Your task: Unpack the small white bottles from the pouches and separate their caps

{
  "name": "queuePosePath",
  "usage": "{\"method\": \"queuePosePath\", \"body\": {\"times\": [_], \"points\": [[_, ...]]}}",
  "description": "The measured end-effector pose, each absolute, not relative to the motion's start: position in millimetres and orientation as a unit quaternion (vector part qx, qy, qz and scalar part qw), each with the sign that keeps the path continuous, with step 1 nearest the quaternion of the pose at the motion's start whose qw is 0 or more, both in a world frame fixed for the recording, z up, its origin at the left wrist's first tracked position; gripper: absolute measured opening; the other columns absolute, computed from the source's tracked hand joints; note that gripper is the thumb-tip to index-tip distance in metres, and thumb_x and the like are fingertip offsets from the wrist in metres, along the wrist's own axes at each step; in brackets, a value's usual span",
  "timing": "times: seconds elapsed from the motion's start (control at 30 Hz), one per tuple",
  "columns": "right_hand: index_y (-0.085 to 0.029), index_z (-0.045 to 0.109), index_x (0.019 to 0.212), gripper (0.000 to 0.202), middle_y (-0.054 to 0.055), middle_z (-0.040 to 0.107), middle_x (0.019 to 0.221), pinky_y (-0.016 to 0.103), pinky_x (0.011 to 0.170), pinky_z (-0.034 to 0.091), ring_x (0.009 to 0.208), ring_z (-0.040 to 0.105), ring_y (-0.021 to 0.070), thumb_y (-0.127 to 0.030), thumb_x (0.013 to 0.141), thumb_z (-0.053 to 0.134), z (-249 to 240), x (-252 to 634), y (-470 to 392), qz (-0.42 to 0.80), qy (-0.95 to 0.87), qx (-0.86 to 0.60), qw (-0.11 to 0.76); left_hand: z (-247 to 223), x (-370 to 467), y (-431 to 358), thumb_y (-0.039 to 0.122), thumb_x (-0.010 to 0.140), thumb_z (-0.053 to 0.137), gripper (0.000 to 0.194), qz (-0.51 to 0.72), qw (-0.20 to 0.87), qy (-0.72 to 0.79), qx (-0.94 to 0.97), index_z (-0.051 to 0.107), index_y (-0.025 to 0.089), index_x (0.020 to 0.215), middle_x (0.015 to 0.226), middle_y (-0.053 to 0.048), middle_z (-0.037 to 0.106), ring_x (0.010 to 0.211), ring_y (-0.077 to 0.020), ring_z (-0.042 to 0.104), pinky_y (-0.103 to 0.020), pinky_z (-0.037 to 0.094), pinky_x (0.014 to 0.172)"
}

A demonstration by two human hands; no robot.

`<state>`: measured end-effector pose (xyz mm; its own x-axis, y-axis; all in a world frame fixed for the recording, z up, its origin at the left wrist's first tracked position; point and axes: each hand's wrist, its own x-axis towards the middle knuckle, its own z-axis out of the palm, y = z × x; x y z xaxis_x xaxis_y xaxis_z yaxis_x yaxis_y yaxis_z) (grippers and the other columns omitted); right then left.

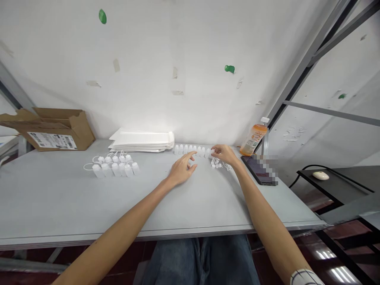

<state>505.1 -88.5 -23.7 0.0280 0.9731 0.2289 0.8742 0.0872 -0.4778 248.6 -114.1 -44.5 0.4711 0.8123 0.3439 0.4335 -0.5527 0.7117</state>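
Note:
Small white plastic bottles (185, 149) stand in a row along the back of the table. My left hand (180, 170) hovers in front of that row, its fingers apart and nothing in them. At the row's right end, my right hand (225, 153) has its thumb and fingertips bent around a small white bottle, which they partly hide. Just below its fingers lies a little heap of white caps (216, 163) with loop straps. Further left, another group of white bottles (115, 170) stands together, several with capped tops and looped straps.
Flat white sheets or envelopes (142, 141) are stacked against the wall. An opened cardboard box (59, 128) sits at the back left. On the right are an orange drink bottle (254, 136) and a phone (258, 170). A white mouse (320, 175) rests on a black side shelf.

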Motion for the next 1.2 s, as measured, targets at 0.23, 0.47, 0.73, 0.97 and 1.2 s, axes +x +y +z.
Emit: {"method": "queuePosePath", "body": {"times": [0.23,0.47,0.73,0.97,1.2], "points": [[-0.015,0.064,0.122,0.054,0.002,0.071,0.079,0.026,0.069,0.048,0.075,0.066,0.0171,-0.028,0.071,0.076,-26.1,501.9,-86.4,0.136,-0.683,-0.659,0.283,-46.4,248.8,-113.2,0.023,0.087,0.054,0.049,0.35,0.293,0.369,0.81,0.048,0.026,0.135,0.114,-0.004,0.061,0.071,-0.0118,0.065,-0.03,0.05,0.075],[-0.018,0.071,0.11,0.04,0.002,0.069,0.076,0.025,0.063,0.042,0.07,0.062,0.016,-0.032,0.072,0.075,-27.9,492.0,-82.3,0.071,-0.683,-0.685,0.243,-52.0,248.4,-108.6,0.021,0.086,0.053,0.049,0.357,0.295,0.356,0.811,0.05,0.027,0.134,0.113,-0.003,0.061,0.069,-0.011,0.064,-0.031,0.05,0.078],[-0.016,0.071,0.108,0.035,0.001,0.067,0.073,0.026,0.067,0.043,0.07,0.061,0.016,-0.02,0.073,0.073,-32.2,488.3,-78.3,0.067,-0.686,-0.673,0.266,-53.4,248.0,-108.3,0.017,0.085,0.053,0.049,0.358,0.29,0.349,0.816,0.052,0.027,0.133,0.113,-0.003,0.061,0.067,-0.0108,0.063,-0.031,0.052,0.077],[-0.018,0.069,0.111,0.039,0.002,0.069,0.081,0.028,0.074,0.047,0.077,0.064,0.0176,-0.02,0.072,0.073,-34.4,491.6,-77.3,0.086,-0.692,-0.657,0.287,-47.0,246.7,-106.3,0.019,0.084,0.054,0.049,0.372,0.279,0.352,0.812,0.052,0.024,0.132,0.112,-0.004,0.062,0.066,-0.0102,0.064,-0.029,0.052,0.073],[-0.022,0.058,0.13,0.061,0.008,0.068,0.109,0.037,0.09,0.047,0.103,0.063,0.0249,-0.025,0.071,0.075,-42.2,493.6,-77.9,0.059,-0.701,-0.642,0.306,0.5,209.7,-99.2,0.023,0.085,0.055,0.03,0.411,0.172,0.369,0.816,0.066,0.024,0.112,0.092,0.0,0.071,0.077,-0.0145,0.066,-0.026,0.049,0.069]]}}
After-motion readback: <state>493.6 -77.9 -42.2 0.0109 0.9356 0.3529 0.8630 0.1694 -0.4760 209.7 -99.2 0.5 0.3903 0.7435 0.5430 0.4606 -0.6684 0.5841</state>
